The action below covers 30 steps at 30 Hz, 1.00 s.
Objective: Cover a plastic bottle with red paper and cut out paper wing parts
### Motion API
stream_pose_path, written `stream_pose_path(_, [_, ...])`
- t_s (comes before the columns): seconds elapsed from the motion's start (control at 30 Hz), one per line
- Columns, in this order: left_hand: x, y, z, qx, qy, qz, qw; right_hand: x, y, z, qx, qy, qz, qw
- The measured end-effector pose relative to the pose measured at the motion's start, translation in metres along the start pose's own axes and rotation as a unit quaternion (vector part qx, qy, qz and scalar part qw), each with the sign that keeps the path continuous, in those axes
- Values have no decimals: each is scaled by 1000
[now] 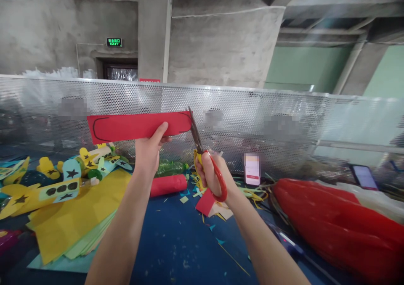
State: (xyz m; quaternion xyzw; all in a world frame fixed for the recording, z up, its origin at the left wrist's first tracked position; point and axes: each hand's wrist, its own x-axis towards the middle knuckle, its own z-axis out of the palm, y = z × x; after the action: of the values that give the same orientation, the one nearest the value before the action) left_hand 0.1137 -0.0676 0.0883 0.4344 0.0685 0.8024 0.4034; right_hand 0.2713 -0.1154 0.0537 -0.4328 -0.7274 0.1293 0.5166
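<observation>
Left hand [149, 150] pinches the red strip [132, 127] by its lower edge, seemingly keeping marked ends clear | right hand [214, 173] grips scissors [197, 138] against one end.

Shows a bare left hand [150, 152] and right hand [215, 173], with a left forearm [121, 230] and right forearm [260, 243] equally bare. Tapers smoothly toward slender wrists [147, 172], uncovered along the full visible length.

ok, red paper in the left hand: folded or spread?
Spread: the red paper is a long, flat strip in the left hand, black curves showing near both ends. Can't tell if it's layered.
</observation>
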Motion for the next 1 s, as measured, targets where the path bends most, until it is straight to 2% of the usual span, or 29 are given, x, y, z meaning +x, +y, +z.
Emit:
stream_pose_path(0.37, [2, 0, -1, 2, 20, 0, 1000, 0, -1, 1, -24, -6, -1, 1000])
stream_pose_path(0.7, [8, -8, -5, 41, 36, -2, 999, 0, -6, 2, -52, -35, 1, 998])
stream_pose_path(1.0, [9, -10, -3, 1, 59, -53, 997, 4, 0, 2, -46, -34, 13, 998])
